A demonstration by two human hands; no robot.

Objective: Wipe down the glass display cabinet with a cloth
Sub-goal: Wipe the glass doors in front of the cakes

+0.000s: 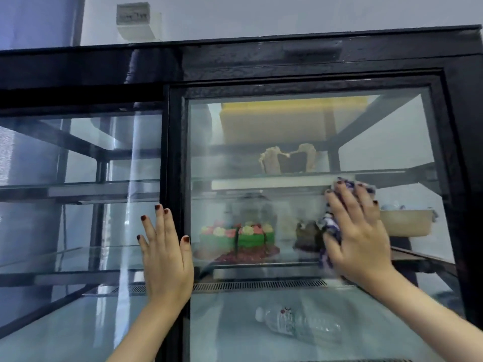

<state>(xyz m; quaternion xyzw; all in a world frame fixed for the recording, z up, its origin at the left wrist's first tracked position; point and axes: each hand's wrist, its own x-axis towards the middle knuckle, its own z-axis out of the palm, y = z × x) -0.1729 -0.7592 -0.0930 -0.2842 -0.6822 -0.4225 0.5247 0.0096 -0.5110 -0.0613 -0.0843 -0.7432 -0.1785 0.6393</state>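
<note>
Glass display cabinet (261, 58): a black-framed case that fills almost the whole view, with glass shelves inside and a pale wall behind it.
Right door (392, 142): a glass pane in a black frame; faint streaks show on it, and this is the pane the cloth lies against.
Left pane (78, 152): set further back than the right door, with bare glass shelves behind it.
Left hand (167, 257): fully open with the fingers straight and slightly spread. The palm lies flat against the upright black edge of the right door, the fingers reach over the left pane, and the thumb is on the frame. It holds nothing.
Right hand (358, 231): open, fingers spread and nearly straight, pressing flat onto the right door near its right side, level with the middle shelf. The cloth is trapped between palm and glass rather than gripped in a fist.
Cloth (329, 226): blue-and-white patterned and bunched. It shows past the fingertips and along the thumb side of the right hand, touching the glass.
Green cake (237, 237): topped with coloured flowers, on the lower shelf behind the glass, left of the cloth.
Bottle (300, 325): clear plastic, lying on its side on the cabinet floor below the vent grille (261, 284).
Cake slice (290, 160): dark with pale icing, on the upper shelf.
</note>
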